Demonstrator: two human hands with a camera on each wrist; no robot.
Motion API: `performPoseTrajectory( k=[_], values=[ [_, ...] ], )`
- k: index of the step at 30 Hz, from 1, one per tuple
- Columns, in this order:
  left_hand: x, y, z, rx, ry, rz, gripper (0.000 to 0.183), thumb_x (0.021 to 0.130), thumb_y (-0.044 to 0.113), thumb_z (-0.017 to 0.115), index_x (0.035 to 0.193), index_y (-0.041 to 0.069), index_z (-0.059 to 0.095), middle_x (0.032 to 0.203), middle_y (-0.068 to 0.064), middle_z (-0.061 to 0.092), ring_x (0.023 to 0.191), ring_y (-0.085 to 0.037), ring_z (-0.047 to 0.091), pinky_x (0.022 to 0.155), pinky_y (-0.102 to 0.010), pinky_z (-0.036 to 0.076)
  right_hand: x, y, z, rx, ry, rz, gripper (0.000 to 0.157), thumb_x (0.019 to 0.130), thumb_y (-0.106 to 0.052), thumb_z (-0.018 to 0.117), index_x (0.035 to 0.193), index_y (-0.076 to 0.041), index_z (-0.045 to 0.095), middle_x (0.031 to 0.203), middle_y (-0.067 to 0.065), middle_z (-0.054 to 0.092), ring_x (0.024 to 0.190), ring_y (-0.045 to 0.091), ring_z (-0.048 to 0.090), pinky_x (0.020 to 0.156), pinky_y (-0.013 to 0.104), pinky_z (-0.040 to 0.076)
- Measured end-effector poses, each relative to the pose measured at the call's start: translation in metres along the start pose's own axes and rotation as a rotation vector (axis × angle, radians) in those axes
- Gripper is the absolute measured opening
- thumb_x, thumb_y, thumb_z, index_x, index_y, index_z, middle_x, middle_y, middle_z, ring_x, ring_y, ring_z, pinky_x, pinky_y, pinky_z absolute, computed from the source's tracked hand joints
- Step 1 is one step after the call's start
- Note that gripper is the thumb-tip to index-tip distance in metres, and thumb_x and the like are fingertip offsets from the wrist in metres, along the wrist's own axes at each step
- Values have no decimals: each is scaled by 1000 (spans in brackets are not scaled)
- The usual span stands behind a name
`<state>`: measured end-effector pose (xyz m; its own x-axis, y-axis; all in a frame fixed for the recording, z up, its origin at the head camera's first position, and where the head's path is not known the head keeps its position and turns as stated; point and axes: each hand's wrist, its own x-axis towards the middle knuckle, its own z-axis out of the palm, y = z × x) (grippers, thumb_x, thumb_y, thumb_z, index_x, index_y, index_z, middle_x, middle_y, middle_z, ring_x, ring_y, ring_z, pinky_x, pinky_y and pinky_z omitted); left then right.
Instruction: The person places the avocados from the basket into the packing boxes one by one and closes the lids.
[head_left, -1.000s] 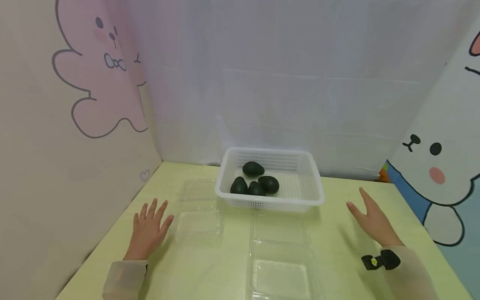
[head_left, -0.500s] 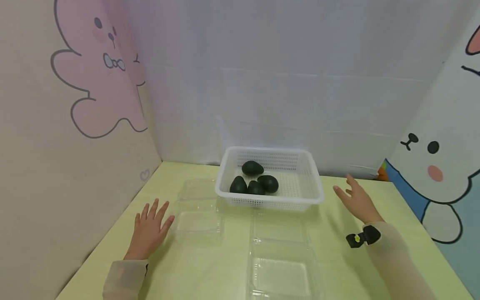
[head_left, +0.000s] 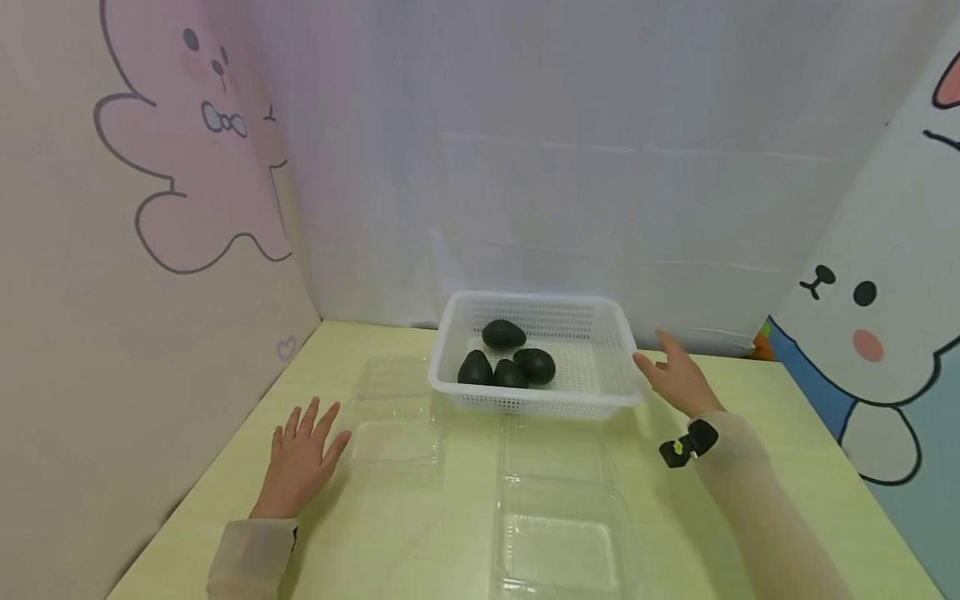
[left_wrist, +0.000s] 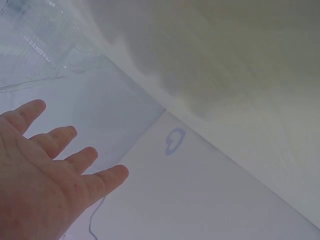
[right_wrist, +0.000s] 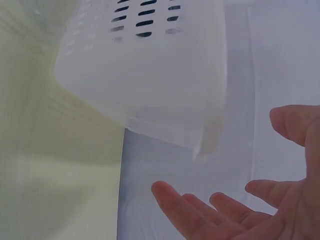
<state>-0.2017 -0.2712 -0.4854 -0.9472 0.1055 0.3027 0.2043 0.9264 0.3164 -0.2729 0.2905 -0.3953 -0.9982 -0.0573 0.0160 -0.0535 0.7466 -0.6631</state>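
Several dark green avocados point(head_left: 535, 367) lie in the left half of a white perforated plastic basket point(head_left: 536, 398) at the back of the table. My right hand point(head_left: 678, 379) is beside the basket's right end, thumb and fingers spread and holding nothing. In the right wrist view, a gap shows between the fingers point(right_wrist: 172, 202) and the basket wall point(right_wrist: 140, 75). To the left, my left hand point(head_left: 297, 462) is palm down with fingers spread, left of a clear plastic clamshell box point(head_left: 397, 442). The left wrist view shows that hand holding nothing.
Another clear clamshell box point(head_left: 558, 550) lies unfolded on the yellow table point(head_left: 427, 542) in front of the basket. A white curtain point(head_left: 540, 208) hangs behind the basket. Panels with cartoon animals stand on the left and right sides.
My right hand has moved forward and left, from the table's right side up to the basket's right end. The left hand has hardly moved; basket and avocados stay in place.
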Motion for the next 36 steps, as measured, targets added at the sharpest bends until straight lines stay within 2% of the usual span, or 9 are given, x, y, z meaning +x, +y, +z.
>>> performPoseTrajectory(
  k=[7,11,18,25,31,36],
  values=[
    [-2,1,1,-6,19,13,61,101,45,44,148,7,39,153,-28,24,139,-53,17,103,-72,12,16,-4,10,-12,-35,44,88,99,-51,43,154,-1,-4,151,35,20,130,52,36,100,62,35],
    [-2,2,-2,-3,14,4,61,101,45,44,148,7,38,154,-28,24,139,-52,16,104,-72,11,28,-5,18,-14,-34,65,82,100,-43,44,154,-1,-2,150,34,24,132,52,33,103,62,32],
    [0,6,-2,-3,-7,1,61,102,46,42,149,8,37,154,-27,23,140,-51,15,105,-71,11,39,-3,28,-40,20,76,69,96,-20,43,154,0,10,145,34,34,121,50,46,95,60,41],
    [-2,8,-2,-2,7,0,60,101,45,44,148,8,39,154,-26,24,140,-51,16,106,-70,11,37,-2,37,-61,33,136,68,95,-19,42,154,-1,12,142,36,36,111,47,51,90,56,43],
    [-5,11,1,-8,-16,-3,60,102,46,43,149,9,37,155,-25,22,141,-50,14,106,-70,11,36,-5,39,-77,49,161,68,96,-19,43,154,-3,13,140,36,39,107,45,54,86,54,45],
    [-6,15,-1,-12,-10,0,59,102,44,43,149,9,38,155,-26,23,141,-50,15,106,-70,11,39,-3,40,-76,45,166,69,95,-20,42,155,-4,12,141,36,38,105,44,54,85,54,44]
  ],
)
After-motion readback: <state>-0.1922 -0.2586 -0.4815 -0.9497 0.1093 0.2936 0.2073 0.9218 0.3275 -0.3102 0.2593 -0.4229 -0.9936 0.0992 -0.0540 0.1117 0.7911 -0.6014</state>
